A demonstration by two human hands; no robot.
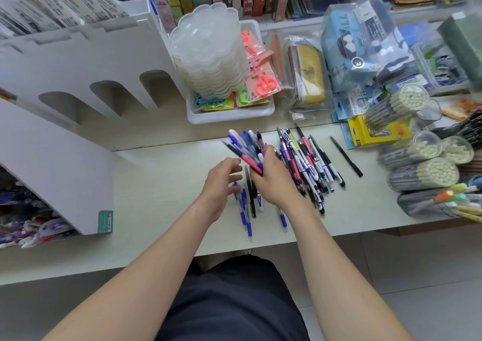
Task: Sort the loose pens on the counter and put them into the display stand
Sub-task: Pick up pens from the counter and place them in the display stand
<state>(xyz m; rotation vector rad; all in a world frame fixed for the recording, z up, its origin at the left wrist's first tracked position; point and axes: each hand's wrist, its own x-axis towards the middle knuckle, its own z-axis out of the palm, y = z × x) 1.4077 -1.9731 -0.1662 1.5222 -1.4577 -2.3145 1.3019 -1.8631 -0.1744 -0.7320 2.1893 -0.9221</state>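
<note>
- The right hand point(273, 181) has its grip closed round a bunch point(247, 145) of pens, with the fingers curled about the lower ends.
- The bunch fans up and away from the person. It is mostly blue and white barrels, with one pink-and-black pen slanting across the front.
- The left hand point(221, 181) hovers just beside the bunch, its grip wide, fingers spread and loosely bent, holding nothing (whether a fingertip touches the bunch I cannot tell).
- Under and between the hands a few pens point(245, 210) lie on the surface point(156, 184). They are blue-and-clear ones and a black one, roughly in line with the forearms.
- Just right of the right hand lies the pile point(310, 163). Its many pens overlap, roughly parallel, in black, white, blue, purple and pink.
- A black pen point(347, 157) lies alone, apart from the pile on its right.
- The stand point(78, 80) is white and stepped, with arched openings, and fills the left of the surface. Its low compartment at the far left shows coloured pens inside.
- Behind the pens a white tray point(229, 113) holds a stack of clear scalloped dishes point(211, 54) and carded scissors point(263, 82).
- At the right edge clear tubs point(422, 173) of pens lie on their sides, with a yellow box point(375, 132) just behind them.
</note>
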